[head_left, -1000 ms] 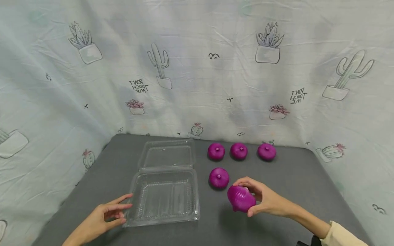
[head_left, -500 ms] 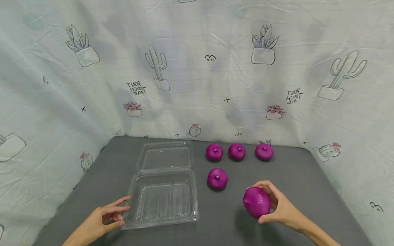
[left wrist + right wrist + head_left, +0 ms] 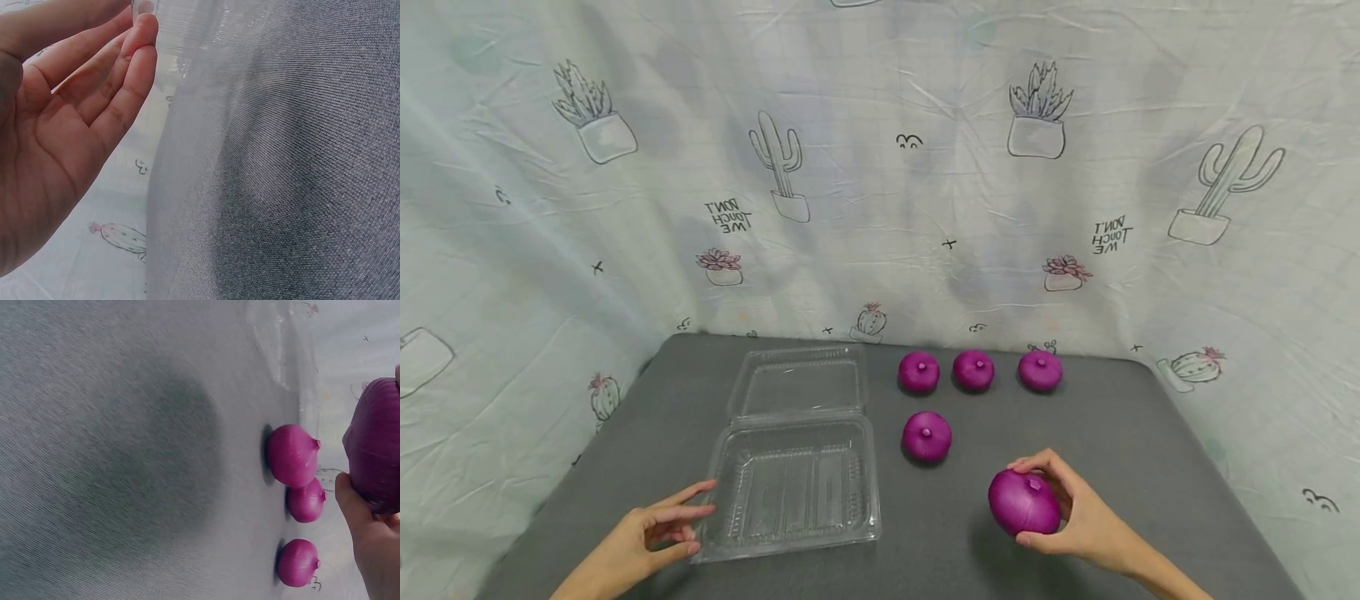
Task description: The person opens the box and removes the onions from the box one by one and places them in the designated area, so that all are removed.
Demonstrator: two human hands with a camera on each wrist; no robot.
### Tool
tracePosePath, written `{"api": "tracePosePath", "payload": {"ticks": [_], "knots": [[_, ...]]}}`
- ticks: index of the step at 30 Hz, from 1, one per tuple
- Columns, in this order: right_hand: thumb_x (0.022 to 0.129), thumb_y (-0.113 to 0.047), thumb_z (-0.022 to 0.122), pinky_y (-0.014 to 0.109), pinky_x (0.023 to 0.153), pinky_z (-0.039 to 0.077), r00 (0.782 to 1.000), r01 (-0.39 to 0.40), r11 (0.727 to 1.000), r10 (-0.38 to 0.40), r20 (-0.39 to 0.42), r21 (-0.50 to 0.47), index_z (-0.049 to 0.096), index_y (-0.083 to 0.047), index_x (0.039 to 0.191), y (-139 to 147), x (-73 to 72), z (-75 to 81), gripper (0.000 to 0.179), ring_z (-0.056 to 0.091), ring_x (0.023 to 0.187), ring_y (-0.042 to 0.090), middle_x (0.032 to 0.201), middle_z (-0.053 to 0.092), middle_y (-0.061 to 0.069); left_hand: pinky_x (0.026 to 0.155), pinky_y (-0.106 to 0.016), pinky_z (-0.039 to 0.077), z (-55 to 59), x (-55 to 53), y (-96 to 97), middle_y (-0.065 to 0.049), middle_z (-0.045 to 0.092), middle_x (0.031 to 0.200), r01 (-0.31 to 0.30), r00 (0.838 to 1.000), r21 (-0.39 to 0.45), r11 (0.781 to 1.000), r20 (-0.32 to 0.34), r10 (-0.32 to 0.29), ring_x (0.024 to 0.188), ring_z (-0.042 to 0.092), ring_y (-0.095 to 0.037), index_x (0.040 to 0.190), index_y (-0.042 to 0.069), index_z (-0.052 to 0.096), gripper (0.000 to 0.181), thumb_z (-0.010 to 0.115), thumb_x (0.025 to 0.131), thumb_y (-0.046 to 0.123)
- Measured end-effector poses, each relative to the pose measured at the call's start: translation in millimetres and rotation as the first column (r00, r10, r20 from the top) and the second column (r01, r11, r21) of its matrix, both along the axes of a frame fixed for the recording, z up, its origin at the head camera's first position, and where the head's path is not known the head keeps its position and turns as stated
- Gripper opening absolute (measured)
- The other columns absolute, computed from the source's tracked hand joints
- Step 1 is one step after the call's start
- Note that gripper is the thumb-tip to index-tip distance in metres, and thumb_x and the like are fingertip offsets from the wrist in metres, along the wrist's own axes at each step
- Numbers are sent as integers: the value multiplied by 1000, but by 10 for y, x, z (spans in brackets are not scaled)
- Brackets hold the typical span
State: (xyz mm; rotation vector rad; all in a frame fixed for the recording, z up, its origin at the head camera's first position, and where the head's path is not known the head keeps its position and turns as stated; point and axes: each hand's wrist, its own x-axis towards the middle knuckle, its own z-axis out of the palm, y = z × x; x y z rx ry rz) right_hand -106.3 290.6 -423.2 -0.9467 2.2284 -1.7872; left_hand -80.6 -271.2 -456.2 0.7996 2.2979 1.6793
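Note:
My right hand (image 3: 1078,517) grips a purple onion (image 3: 1021,502) above the grey table, thumb on the near side and fingers behind. The onion's stem end faces up and toward me; in the right wrist view the same onion (image 3: 377,447) is cut off at the right edge. My left hand (image 3: 651,533) lies at the left rim of an open clear plastic container (image 3: 871,492), its fingers nearly straight and apart from the thumb. Fingertips (image 3: 147,28) touch the clear rim in the left wrist view. Another purple onion (image 3: 927,437) sits right of the container.
Three more purple onions stand in a row at the back, the rightmost onion (image 3: 1041,370) a little apart. The container's lid (image 3: 801,387) lies folded back behind its base. A printed cloth (image 3: 850,183) hangs around the grey table (image 3: 1097,425).
My right hand has moved right and nearer to me with the onion, turning it until its stem end points up. The left hand stays at the container's rim.

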Motion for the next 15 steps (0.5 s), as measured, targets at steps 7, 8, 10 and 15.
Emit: {"api": "tracePosePath", "payload": {"ticks": [7,8,10,15], "knots": [[77,16,69,34,83,53,971,-235,972,234,-54,-13,45,6,136,90,70,-104,65,41,127,12,139,41,13,70,-25,53,-11,0,3,22,39,146,30,998,1,1000,-49,-30,78,60,-12,140,4,48,57,60,87,-13],[77,15,70,33,84,53,969,-246,969,245,-44,-11,45,6,137,104,76,-116,65,41,128,12,140,41,13,71,-25,53,-6,-1,5,22,39,145,27,998,-2,1000,-48,-27,78,60,-12,140,4,48,57,60,87,-12],[78,14,70,31,87,51,971,-237,971,237,-9,-1,46,5,137,130,69,-141,65,41,128,10,141,42,11,71,-25,53,3,-4,8,23,40,144,24,999,-5,1000,-38,-24,78,60,-12,140,3,48,56,60,87,-12],[77,11,72,30,88,50,988,-140,990,139,71,13,51,3,134,186,-71,-205,61,42,125,7,139,44,7,72,-24,53,3,-18,17,22,41,143,27,999,1,1000,-37,-27,78,59,-12,141,4,46,59,60,87,-13]]}}
